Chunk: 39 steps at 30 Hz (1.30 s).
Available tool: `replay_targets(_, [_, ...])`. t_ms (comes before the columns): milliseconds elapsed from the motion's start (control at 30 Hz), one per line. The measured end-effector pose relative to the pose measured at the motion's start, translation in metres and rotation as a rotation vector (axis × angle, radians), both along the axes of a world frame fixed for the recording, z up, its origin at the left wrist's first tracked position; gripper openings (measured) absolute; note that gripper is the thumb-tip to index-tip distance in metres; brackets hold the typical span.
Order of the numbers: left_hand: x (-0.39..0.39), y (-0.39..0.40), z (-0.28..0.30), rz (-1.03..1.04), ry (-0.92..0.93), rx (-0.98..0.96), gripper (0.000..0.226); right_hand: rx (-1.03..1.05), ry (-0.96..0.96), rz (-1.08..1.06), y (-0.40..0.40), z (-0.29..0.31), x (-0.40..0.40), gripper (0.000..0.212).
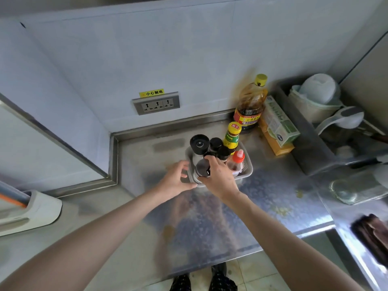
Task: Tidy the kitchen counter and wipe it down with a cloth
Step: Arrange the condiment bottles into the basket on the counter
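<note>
Condiment tray [247,168], a pale grey plastic one, sits on the steel desk [147,164] near the back wall, just in front of the corner where the raised metal lip runs. Your right hand [220,177] has its grip closed around a small shaker jar with a dark lid [202,171] at the tray's near left corner, fingers curled over its top and side. Your left hand [175,179] is open, fingers spread and lightly curved, at the tray's left edge beside that jar; you cannot tell from here whether it touches the rim. Inside the tray stand a tall black-topped grinder [199,144], 2 or 3 dark-capped bottles [216,144], a yellow-capped sauce bottle with a green label [232,135] and a small red-capped squeeze bottle [238,159]. Behind the tray, against the wall, a large oil bottle with a yellow cap [251,101] stands upright, touching a green and white box [279,122] stacked on a yellow box [279,148]. A 3-gang wall socket [156,103] is set into the wall to the left.
</note>
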<state>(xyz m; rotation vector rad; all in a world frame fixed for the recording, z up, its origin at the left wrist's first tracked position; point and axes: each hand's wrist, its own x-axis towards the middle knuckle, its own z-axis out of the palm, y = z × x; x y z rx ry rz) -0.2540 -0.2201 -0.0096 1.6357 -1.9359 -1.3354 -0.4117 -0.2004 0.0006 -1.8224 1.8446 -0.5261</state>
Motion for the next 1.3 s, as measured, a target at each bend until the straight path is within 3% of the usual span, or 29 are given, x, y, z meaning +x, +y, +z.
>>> replay_targets(100, [-0.012, -0.003, -0.004, -0.06, -0.082, -0.057, 0.078, -0.004, 0.065, 0.059, 0.001, -0.007, 0.0, 0.053])
replay_targets(333, [-0.024, -0.008, -0.008, -0.095, -0.152, 0.028, 0.07, -0.002, 0.312, 0.153, 0.0, -0.016, 0.0, 0.062])
replay_targets(433, [-0.02, -0.019, -0.004, -0.007, -0.142, 0.016, 0.06, 0.055, 0.065, 0.125, 0.0, -0.007, -0.005, 0.068])
replay_targets(533, [-0.021, -0.039, 0.002, 0.14, -0.108, -0.114, 0.037, -0.003, -0.135, -0.109, -0.006, 0.003, -0.025, 0.053])
replay_targets(600, [-0.029, -0.054, 0.008, 0.13, -0.097, -0.174, 0.045, -0.008, -0.062, -0.124, -0.015, 0.009, -0.037, 0.049])
replay_targets(700, [-0.043, -0.066, 0.013, 0.019, -0.122, -0.233, 0.057, 0.103, 0.165, 0.116, -0.025, 0.011, -0.036, 0.055])
replay_targets(800, [-0.052, -0.065, 0.01, -0.058, -0.191, -0.256, 0.06, 0.104, 0.326, 0.188, -0.022, 0.005, -0.035, 0.063])
replay_targets(933, [-0.048, -0.058, 0.004, -0.114, -0.334, -0.313, 0.056, 0.074, 0.387, 0.28, -0.003, -0.01, -0.048, 0.066])
replay_targets(1167, [-0.05, -0.052, 0.008, -0.091, -0.409, -0.331, 0.061, 0.069, 0.502, 0.312, 0.018, -0.014, -0.071, 0.072])
replay_targets(1300, [-0.057, -0.042, 0.019, 0.008, -0.418, -0.431, 0.056, 0.096, 0.305, 0.2, 0.022, -0.007, -0.076, 0.063])
